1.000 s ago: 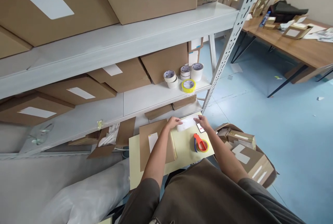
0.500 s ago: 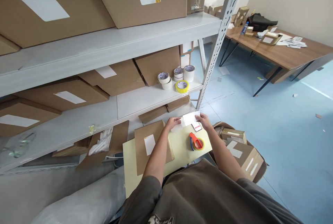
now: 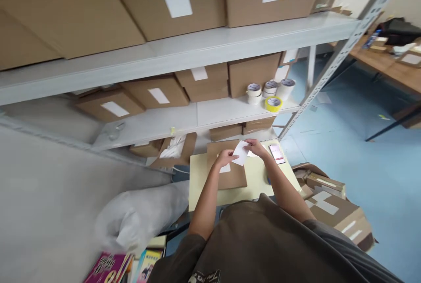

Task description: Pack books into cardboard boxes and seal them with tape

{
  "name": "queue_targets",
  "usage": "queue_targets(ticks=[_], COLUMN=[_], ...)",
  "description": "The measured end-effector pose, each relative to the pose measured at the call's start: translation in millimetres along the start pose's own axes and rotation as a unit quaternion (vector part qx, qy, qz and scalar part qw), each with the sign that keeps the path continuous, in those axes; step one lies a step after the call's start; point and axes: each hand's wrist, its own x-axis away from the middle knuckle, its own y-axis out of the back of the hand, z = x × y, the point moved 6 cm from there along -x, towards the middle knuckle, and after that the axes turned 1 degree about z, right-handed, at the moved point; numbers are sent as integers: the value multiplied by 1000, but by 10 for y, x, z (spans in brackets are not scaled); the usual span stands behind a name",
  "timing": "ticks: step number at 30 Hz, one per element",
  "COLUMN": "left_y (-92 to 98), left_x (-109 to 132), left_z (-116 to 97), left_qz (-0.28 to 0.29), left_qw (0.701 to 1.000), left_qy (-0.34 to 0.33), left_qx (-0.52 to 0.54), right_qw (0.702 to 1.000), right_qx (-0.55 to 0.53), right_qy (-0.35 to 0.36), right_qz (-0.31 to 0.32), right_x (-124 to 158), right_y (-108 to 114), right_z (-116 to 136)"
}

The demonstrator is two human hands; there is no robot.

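Note:
A small white paper (image 3: 241,152) is held between both hands, above a flat brown cardboard box (image 3: 232,179) on the pale yellow table (image 3: 200,188). My left hand (image 3: 226,158) grips its left edge. At its upper right edge, my right hand (image 3: 255,147) pinches it. The box has a white label (image 3: 225,168), partly hidden by my left hand. Right of my right hand lies a phone (image 3: 276,154) with its screen lit. Another white paper shows partly below my right hand. My right forearm hides most of the tape by the phone.
Metal shelving (image 3: 177,57) with cardboard boxes stands ahead. White tape rolls (image 3: 254,92) and a yellow roll (image 3: 273,103) sit on its middle shelf. A carton of cardboard (image 3: 332,204) is at the right, a white sack (image 3: 144,208) and books (image 3: 107,267) at the lower left.
The view has swung left. Both hands have moved left with the white paper, from beside the phone to over the cardboard box. My right forearm now covers the orange-handled tool and tape.

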Motion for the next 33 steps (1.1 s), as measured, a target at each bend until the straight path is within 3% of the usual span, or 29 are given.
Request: queue_targets(ticks=[3,8,10,13,19,33], left_y=[383,997,1112,1159,1055,461], left_x=[466,1107,1260,1370,1415,1428], left_z=[218,536,623,680,618,298], left_qz=[-58,-252,-282,-276,-230,-222], left_qw=[997,948,932,922,931,936], left_qy=[31,3,3,6,7,-4], left_qx=[48,194,228,271,284,271], right_qw=[999,1000,999,999,999,997], right_qx=[8,-19,-11,-21,-28,-69], right_qy=[30,-4,-26,-31,-24,-14], right_qz=[13,-5,17,27,-15,17], right_x=[-111,39,199,459,796,1038], right_y=[-639,-1434,-1674,-1912,-1971,-1536], right_z=[100,-29,-120,-199,-176,32])
